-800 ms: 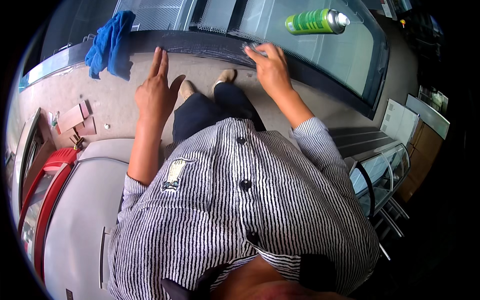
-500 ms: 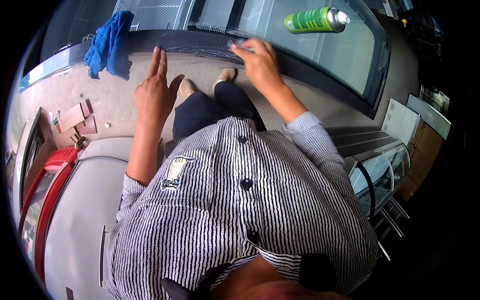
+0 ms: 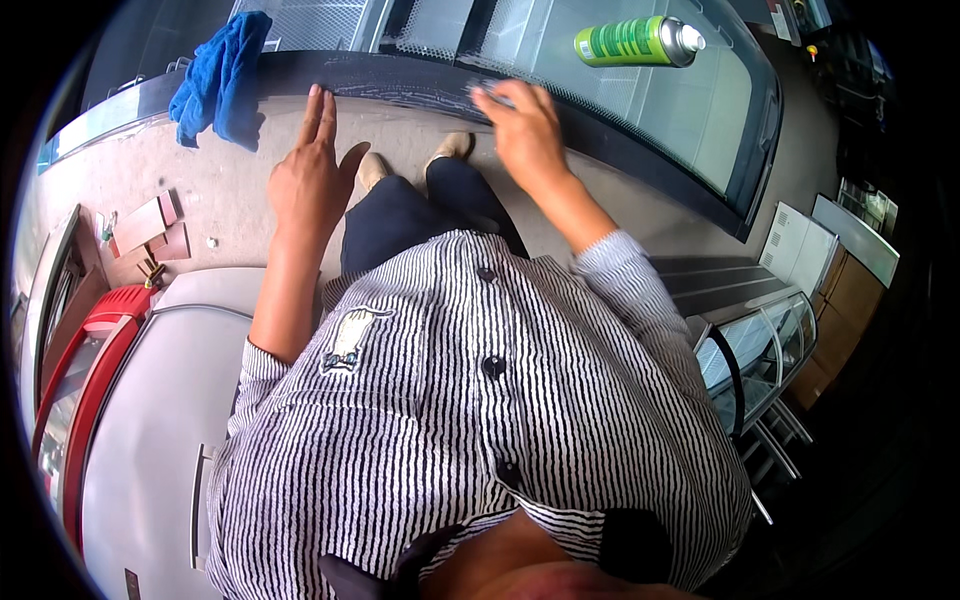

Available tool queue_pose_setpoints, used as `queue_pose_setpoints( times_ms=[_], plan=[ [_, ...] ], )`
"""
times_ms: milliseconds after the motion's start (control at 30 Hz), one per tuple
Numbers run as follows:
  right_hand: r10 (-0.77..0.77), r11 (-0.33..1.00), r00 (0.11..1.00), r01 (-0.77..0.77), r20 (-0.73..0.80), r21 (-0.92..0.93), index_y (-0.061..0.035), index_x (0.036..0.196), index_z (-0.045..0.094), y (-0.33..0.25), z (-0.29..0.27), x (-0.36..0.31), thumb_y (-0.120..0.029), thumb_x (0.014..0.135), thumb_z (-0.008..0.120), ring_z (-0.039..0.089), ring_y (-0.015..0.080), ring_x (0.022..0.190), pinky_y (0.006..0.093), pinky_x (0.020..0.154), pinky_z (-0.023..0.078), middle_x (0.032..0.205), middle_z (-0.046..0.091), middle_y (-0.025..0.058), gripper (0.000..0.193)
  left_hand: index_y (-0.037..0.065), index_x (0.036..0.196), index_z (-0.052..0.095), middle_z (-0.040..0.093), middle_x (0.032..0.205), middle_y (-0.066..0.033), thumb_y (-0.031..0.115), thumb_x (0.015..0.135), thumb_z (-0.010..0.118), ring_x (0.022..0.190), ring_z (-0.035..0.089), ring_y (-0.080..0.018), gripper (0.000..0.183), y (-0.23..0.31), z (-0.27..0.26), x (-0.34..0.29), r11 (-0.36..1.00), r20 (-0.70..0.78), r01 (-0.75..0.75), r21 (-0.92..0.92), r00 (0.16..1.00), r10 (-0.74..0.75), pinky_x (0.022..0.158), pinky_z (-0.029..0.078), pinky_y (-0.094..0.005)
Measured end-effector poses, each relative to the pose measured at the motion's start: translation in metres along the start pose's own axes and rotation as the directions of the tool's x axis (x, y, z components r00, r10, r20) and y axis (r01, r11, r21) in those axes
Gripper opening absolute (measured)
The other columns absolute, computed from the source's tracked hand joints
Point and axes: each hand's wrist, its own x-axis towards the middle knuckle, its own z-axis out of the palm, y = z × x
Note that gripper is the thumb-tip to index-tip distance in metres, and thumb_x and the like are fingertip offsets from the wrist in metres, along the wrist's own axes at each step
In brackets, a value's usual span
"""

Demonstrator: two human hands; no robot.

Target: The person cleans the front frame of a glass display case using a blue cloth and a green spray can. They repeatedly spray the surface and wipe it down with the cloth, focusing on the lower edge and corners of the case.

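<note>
In front of me runs the dark front frame [image 3: 400, 82] of a glass-topped cabinet, with whitish streaks along its face. My left hand [image 3: 312, 175] is open, its first fingers stretched out together with their tips at the frame's lower edge, thumb apart. My right hand [image 3: 525, 130] is pinched, fingertips at the streaked part of the frame; what it holds is small, pale and blurred, and I cannot make it out. A blue cloth [image 3: 220, 85] hangs over the frame to the left. On the glass at the far right lies a green spray can [image 3: 638, 43] with a silver top.
Wire baskets [image 3: 320, 28] show inside the cabinet. Behind me on the left stands a pale cabinet [image 3: 170, 400] beside a red-framed one [image 3: 95, 400]. Cardboard [image 3: 850, 320] and a curved-glass case [image 3: 765, 345] are on the right. Wood offcuts [image 3: 150, 225] lie on the floor [image 3: 240, 215].
My right hand has shifted slightly right and down along the frame, still pinched. My left hand stays nearly in place at the edge. The whole view has moved slightly.
</note>
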Motion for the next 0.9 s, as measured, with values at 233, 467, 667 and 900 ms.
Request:
queue_pose_setpoints(
  times_ms=[233,467,667,900],
  plan=[
    [-0.048,0.999,0.999,0.047,0.001,0.015,-0.0159,0.112,0.076,0.014,-0.008,-0.015,0.005,0.076,0.060,0.059,0.0288,0.094,0.0396,0.085,0.050,0.102,0.064,0.0079,0.045,0.019,0.154,0.035,0.035,0.159,0.0052,0.040,0.092,0.064,0.095,0.071,-0.0267,0.071,-0.001,-0.001,-0.001,1.000,0.014,0.017,-0.012,1.000,-0.017,0.070,0.057,-0.0352],
    [-0.120,0.988,0.991,0.125,-0.066,0.093,-0.0151,0.110,0.076,-0.028,0.020,0.016,0.005,0.078,0.058,0.058,0.0284,0.093,0.0362,0.084,0.050,0.102,0.065,0.0058,0.042,0.019,0.153,0.035,0.035,0.158,0.0050,0.041,0.092,0.064,0.095,0.071,-0.0270,0.071,-0.003,0.004,0.002,1.000,-0.014,-0.002,0.000,1.000,0.002,0.070,0.057,-0.0359],
    [-0.077,0.997,0.996,0.078,-0.040,0.023,-0.0147,0.107,0.076,-0.008,0.008,-0.004,0.002,0.078,0.059,0.058,0.0264,0.092,0.0359,0.083,0.050,0.102,0.064,0.0035,0.038,0.019,0.153,0.036,0.036,0.158,0.0049,0.042,0.092,0.064,0.099,0.070,-0.0271,0.071,-0.001,-0.001,0.000,1.000,0.019,0.023,-0.005,1.000,-0.023,0.072,0.057,-0.0359],
    [-0.086,0.995,0.996,0.088,-0.038,0.037,-0.0135,0.108,0.076,-0.011,0.009,-0.005,0.003,0.074,0.060,0.058,0.0275,0.095,0.0365,0.085,0.050,0.103,0.064,0.0038,0.040,0.018,0.152,0.038,0.036,0.158,0.0051,0.044,0.091,0.064,0.097,0.070,-0.0268,0.071,-0.004,0.001,-0.001,1.000,-0.019,-0.003,-0.003,1.000,0.003,0.072,0.057,-0.0358]
  ],
)
